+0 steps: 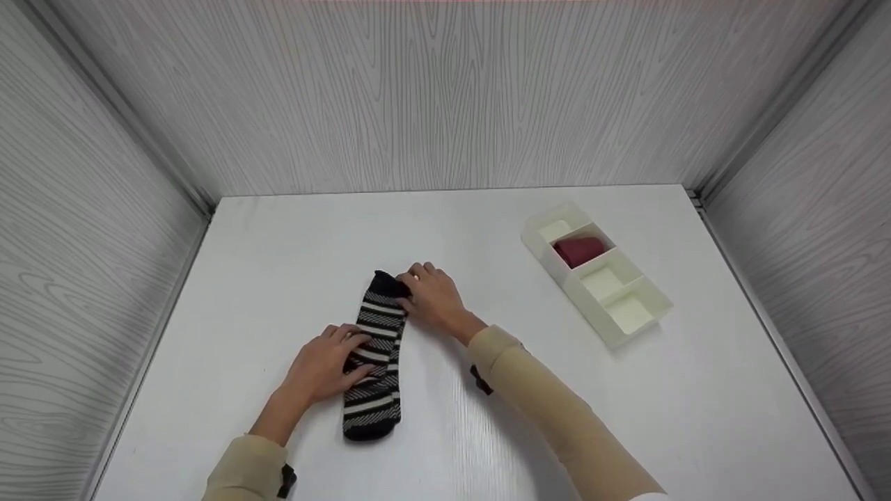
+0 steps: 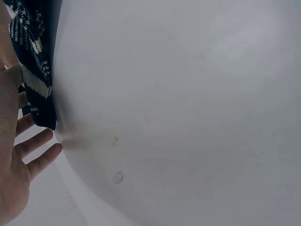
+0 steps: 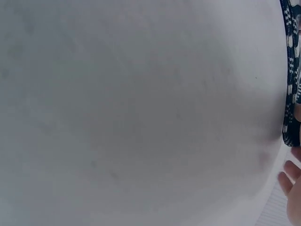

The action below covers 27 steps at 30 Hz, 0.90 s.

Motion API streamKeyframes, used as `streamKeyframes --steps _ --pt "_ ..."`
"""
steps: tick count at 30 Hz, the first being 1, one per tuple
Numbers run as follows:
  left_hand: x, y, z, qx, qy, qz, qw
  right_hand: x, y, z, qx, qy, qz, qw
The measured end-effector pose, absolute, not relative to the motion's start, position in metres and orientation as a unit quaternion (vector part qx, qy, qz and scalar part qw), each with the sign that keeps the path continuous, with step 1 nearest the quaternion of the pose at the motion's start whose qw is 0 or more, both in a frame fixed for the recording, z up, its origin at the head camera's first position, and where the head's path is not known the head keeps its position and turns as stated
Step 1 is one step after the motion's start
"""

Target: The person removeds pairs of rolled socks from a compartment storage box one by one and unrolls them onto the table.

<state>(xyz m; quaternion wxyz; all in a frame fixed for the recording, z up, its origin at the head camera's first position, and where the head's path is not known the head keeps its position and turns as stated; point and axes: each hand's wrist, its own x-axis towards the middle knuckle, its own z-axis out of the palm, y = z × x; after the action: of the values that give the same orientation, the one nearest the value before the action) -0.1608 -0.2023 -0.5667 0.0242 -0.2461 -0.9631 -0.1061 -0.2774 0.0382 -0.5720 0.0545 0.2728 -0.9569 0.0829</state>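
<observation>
A black, grey and white striped sock [image 1: 379, 348] lies lengthwise on the white table, its black cuff at the far end. Along its right edge a second striped layer shows; whether this is another sock, I cannot tell. My left hand [image 1: 324, 365] rests on the sock's middle, fingers spread. In the left wrist view, the left hand's fingers [image 2: 40, 160] look extended beside the fabric [image 2: 35, 80]. At the cuff, my right hand [image 1: 433, 296] pinches the right edge between thumb and fingers. Only part of the right hand [image 3: 294, 188] and the sock [image 3: 290, 70] enters the right wrist view.
To the right on the table [image 1: 292, 243] stands a white divided box [image 1: 592, 306], set at a slant. A dark red folded cloth item [image 1: 581, 250] sits in its second compartment from the back. Grey wood-grain panels [image 1: 445, 97] enclose the table at the back and sides.
</observation>
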Motion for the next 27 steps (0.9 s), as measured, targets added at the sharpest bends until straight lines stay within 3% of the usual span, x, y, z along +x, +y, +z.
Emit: streamKeyframes --steps 9,13,16,23,27 --pt "-0.161 -0.208 -0.565 -0.24 -0.964 -0.111 0.024 -0.271 0.03 -0.575 0.318 -0.934 0.039 0.157" --pt "-0.161 -0.211 -0.566 -0.236 -0.965 -0.109 0.021 -0.267 0.026 -0.576 0.338 -0.925 0.044 0.168" --pt "-0.161 -0.214 -0.566 -0.236 -0.966 -0.107 0.021 -0.267 0.024 -0.575 0.333 -0.931 0.04 0.143" --pt "-0.16 -0.221 -0.569 -0.231 -0.968 -0.097 0.032 -0.272 0.019 -0.573 0.287 -0.957 0.034 0.007" --pt "-0.158 -0.225 -0.569 -0.223 -0.97 -0.096 0.031 -0.275 0.015 -0.572 0.287 -0.957 0.037 -0.022"
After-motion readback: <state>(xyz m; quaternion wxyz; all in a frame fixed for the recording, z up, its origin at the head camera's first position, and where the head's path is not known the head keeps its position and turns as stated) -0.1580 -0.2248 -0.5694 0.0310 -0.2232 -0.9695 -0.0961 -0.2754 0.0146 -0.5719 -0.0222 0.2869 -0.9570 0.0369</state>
